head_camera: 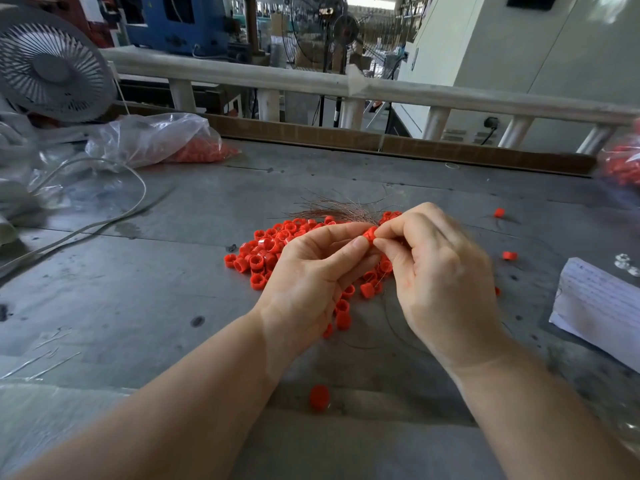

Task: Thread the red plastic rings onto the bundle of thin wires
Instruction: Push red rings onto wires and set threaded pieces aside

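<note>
**Ring meets wire ends above the pile**

Both hands work together at the centre of the table (138, 271). The left hand (311, 271) pinches a red ring (370, 233) between thumb and forefinger, fingers curled close around it. The right hand (440, 268) has its thumb and forefinger closed narrowly at the same spot, apparently on the bundle of wires (339, 211), whose loose ends fan out toward 11 o'clock from the fingertips. Whether the ring is already on the bundle is hidden by the fingers.

To do this step well, I judge that the wire ends should be squeezed into one tight tip just beside the ring's hole, so no strand splays outside. The ring should be held square to the bundle and slid along it, not tilted. A stray strand left out would likely mean pulling the ring off again.

Counts: one ring in hand and one bundle. The pile of rings (266, 254) lies under and at 9 o'clock of the hands; its rings are too many and too overlapped to count. Apart from it I count four strays: two at 3 o'clock (499, 212) (509, 255), one partly hidden by the right wrist, and one at 6 o'clock (319, 396). Two plastic bags of red rings sit farther off, one at 10 o'clock (156, 140), one at 2 o'clock (621, 164). One fan (52, 64) and one sheet of paper (599, 306) also show.
</note>
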`<state>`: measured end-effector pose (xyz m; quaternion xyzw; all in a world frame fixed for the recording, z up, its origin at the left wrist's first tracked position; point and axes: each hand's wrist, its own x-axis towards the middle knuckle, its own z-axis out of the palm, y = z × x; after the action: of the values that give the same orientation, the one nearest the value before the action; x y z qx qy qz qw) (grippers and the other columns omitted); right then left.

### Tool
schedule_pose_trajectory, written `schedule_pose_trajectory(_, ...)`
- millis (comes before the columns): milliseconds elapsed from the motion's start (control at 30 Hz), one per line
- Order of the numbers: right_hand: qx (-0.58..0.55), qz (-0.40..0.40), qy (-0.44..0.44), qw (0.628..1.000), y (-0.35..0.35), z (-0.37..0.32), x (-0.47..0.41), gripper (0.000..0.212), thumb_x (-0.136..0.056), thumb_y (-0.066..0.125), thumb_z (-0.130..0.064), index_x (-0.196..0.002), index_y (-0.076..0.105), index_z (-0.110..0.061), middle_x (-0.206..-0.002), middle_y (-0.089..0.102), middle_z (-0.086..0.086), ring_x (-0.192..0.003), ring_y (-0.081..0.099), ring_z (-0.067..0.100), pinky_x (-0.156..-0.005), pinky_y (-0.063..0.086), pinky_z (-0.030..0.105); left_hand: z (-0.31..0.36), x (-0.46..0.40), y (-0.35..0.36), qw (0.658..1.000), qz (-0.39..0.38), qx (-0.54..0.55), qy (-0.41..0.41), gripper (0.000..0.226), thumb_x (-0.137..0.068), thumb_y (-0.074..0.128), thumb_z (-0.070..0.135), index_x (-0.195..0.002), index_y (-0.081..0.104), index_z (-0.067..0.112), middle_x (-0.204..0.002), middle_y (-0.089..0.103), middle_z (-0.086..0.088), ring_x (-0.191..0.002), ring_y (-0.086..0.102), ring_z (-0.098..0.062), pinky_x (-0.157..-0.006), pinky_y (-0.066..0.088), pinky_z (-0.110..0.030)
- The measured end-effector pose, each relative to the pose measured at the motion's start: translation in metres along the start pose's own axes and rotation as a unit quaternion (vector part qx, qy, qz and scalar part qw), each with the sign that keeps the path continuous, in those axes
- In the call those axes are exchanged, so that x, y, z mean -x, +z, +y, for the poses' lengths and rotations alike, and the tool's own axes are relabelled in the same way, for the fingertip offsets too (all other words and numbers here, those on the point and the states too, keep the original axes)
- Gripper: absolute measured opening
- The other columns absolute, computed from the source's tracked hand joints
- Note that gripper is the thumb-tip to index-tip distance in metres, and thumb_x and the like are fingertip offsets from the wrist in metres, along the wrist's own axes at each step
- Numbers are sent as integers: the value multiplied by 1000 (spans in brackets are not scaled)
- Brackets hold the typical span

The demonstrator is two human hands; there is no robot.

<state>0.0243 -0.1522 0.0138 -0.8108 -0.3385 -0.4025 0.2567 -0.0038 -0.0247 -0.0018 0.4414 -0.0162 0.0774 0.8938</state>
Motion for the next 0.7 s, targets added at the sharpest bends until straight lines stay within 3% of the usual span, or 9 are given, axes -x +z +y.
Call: schedule_pose_trajectory(700,-21,-18,2,1000,0,2,0,10,-86,61,-8,-79,65,-2,-78,61,8,-73,59,24,-65,46,30,1,1,0,998,8,-56,29,15,-76,60,2,-89,67,6,-80,73,-5,-78,70,-13,-72,56,-20)
